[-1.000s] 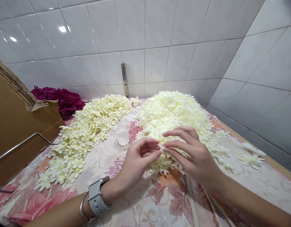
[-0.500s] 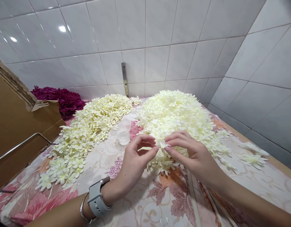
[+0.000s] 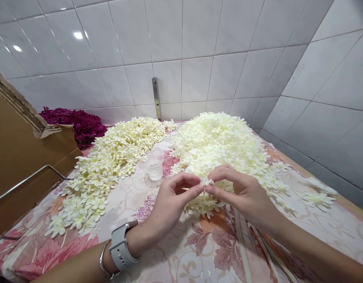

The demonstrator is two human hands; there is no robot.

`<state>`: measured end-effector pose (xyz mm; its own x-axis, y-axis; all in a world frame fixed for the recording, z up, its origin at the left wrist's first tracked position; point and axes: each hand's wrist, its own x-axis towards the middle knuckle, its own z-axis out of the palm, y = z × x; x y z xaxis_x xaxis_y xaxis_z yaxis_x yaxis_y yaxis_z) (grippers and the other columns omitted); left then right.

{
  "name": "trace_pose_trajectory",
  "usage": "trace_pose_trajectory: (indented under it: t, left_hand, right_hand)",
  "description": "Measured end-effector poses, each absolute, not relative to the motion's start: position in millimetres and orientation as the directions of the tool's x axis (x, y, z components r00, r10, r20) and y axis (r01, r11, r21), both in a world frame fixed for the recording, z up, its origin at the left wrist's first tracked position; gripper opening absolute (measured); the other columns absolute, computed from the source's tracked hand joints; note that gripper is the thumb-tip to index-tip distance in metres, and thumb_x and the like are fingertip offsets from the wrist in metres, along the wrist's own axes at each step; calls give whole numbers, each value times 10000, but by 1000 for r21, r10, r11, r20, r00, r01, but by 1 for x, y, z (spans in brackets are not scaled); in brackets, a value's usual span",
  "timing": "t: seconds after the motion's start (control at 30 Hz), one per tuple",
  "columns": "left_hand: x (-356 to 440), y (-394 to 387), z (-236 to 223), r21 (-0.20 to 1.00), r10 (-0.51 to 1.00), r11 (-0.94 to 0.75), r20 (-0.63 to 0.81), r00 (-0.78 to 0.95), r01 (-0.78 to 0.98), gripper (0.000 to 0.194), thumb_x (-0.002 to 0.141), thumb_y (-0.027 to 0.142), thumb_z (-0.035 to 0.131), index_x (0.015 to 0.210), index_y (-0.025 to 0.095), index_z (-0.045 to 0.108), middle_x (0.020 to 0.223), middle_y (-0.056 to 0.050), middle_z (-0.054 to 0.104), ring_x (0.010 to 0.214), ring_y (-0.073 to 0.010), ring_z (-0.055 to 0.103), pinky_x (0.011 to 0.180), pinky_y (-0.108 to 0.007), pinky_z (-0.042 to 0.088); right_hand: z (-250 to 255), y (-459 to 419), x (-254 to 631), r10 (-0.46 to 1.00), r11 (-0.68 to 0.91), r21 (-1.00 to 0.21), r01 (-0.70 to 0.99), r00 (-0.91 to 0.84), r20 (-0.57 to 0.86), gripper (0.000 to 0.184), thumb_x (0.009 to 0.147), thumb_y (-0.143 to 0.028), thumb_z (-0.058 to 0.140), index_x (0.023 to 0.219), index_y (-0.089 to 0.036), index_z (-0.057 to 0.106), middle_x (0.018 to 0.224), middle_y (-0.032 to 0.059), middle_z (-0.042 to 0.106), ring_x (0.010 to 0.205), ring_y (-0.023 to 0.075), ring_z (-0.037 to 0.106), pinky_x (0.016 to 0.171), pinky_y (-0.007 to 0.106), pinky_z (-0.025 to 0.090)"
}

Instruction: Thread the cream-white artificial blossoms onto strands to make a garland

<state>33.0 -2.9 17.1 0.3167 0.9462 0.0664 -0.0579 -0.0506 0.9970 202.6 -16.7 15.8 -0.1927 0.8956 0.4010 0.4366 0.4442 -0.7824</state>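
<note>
Between my fingertips is a small white artificial flower (image 3: 206,181), partly covered by the fingers. My left hand (image 3: 175,196) pinches it from the left with thumb and forefinger. On the other side my right hand (image 3: 243,192) pinches its right edge, so both hands are closed on it. Right behind them rises a large heap of pale white flowers (image 3: 219,137). A second heap of cream, yellow-centred flowers (image 3: 119,145) stretches along the left. In the gap between the heaps sit clear plastic cups (image 3: 154,169).
A floral cloth (image 3: 166,251) covers the table. At left stands a cardboard box (image 3: 28,165) with a bent metal rod (image 3: 28,182) before it. Purple flowers (image 3: 78,124) lie behind the box. Loose petals (image 3: 318,200) rest at right. A tiled wall (image 3: 199,35) closes the back.
My hands have come closer together, and the fingers of both have closed more tightly around the small flower. The heaps look the same.
</note>
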Motion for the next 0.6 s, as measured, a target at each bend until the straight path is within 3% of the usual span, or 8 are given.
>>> trace_pose_trajectory:
  t: [0.23,0.4,0.6]
  left_hand:
    - [31,0,11,989,975,-147,139,175,35,147,727,219,676,855,188,612,915,-12,623,872,-145,588,733,-232,466]
    - [31,-1,13,955,940,-258,213,267,147,88,738,264,672,791,197,654,902,-7,638,865,-157,599,739,-246,457]
    - [32,-2,14,980,938,-179,144,315,86,105,754,232,653,852,192,647,883,-2,655,799,-129,607,694,-224,459]
  right_hand:
    - [19,-19,201,922,380,-802,461,-117,369,138,834,-330,534,771,-223,595,821,28,599,766,175,549,660,301,419]
    - [16,-18,202,926,368,-801,473,-110,361,115,813,-298,551,729,-219,558,764,10,566,701,157,528,616,285,402]
    - [14,-17,201,914,405,-810,425,-169,368,164,797,-331,588,701,-215,523,749,2,559,723,161,533,661,298,411]
